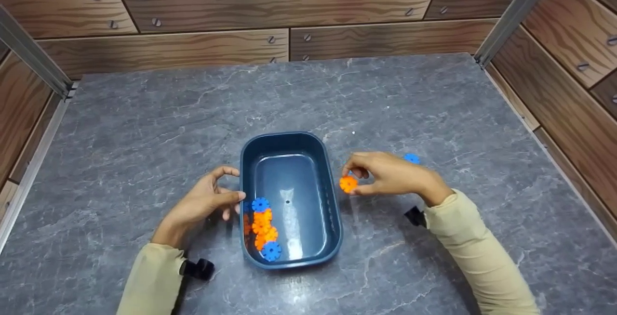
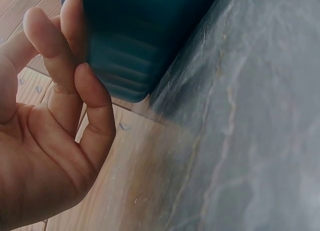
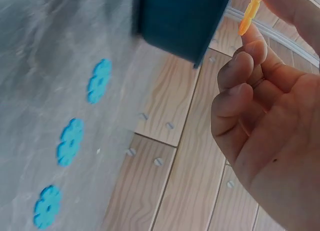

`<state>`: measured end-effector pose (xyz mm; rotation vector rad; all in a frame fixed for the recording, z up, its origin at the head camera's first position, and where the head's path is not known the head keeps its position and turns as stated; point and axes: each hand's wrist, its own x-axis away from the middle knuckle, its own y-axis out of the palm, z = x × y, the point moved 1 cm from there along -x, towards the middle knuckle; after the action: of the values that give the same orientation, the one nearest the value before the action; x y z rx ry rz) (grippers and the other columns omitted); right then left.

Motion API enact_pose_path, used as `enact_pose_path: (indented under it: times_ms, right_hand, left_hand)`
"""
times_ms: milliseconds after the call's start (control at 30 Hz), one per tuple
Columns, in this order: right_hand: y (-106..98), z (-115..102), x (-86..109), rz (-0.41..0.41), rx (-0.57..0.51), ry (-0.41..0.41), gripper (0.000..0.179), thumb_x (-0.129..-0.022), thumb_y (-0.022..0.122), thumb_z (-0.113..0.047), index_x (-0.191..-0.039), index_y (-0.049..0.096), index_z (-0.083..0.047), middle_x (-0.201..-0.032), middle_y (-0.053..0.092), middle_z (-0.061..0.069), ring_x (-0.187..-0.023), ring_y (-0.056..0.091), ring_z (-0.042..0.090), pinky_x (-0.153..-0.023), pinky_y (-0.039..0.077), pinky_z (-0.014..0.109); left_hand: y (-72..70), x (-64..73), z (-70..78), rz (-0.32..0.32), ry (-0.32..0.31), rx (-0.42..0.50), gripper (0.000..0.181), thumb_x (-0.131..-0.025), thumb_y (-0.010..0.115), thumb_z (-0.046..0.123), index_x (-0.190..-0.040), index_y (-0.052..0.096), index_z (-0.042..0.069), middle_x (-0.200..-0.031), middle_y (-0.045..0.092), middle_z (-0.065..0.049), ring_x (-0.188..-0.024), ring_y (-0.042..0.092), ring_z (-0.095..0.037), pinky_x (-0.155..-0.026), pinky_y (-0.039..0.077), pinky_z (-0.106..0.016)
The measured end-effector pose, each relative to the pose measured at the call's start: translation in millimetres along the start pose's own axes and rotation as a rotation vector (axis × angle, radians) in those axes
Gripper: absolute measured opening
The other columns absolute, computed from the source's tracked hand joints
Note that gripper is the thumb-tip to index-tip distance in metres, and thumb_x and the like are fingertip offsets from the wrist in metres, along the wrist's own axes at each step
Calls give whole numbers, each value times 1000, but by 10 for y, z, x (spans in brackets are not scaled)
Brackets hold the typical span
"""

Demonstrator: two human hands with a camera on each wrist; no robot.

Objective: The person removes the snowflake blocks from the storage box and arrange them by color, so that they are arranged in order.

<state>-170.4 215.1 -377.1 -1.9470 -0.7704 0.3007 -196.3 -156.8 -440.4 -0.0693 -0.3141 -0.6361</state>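
Note:
A dark blue plastic tub (image 1: 332,238) stands on the table. My left hand (image 1: 207,197) grips its left side, thumb over the rim and fingers along the outer wall, also seen on the tub (image 2: 125,51) in the left wrist view. Between thumb and index finger, my right hand (image 1: 385,173) pinches an orange notched flower-shaped disc (image 1: 348,184), just outside the tub's right wall. Inside the tub, along its left wall, lie several orange discs (image 1: 262,226) with a blue disc (image 1: 260,204) above and another blue disc (image 1: 271,251) below.
Three blue discs (image 3: 70,142) lie in a row on the table in the right wrist view; one blue disc (image 1: 411,158) shows behind my right wrist in the head view. Wood-patterned panels (image 1: 270,4) border the grey marbled tabletop (image 1: 159,117) at the back and sides.

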Motion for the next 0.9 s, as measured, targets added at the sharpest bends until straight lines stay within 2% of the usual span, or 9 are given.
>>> enact_pose_path:
  times_ms: [533,767,900]
  right_hand:
    - [225,288,129,-69,-46,68,23,-84,71,-15,-105,62,-14,-79,53,-4,-70,46,7,-62,38,20]
    - [279,322,144,-87,-71,53,24,-82,72,-13,-104,62,-13,-78,53,-3,-70,44,6,-63,38,20]
    - [310,336,134,-96,-28,38,24,-81,74,-16,-103,63,-16,-77,53,-4,-69,43,5,-62,38,20]
  left_hand:
    - [5,10,-8,5,-7,13,54,-89,68,12,-128,32,7,-65,66,1,-44,53,-9,-50,44,-20]
    - [4,11,-10,-1,0,22,54,-89,67,12,-129,31,8,-65,66,1,-44,53,-8,-50,45,-20]
    - [6,11,-9,-2,4,29,53,-89,67,11,-129,31,8,-64,66,0,-44,53,-8,-49,45,-20]
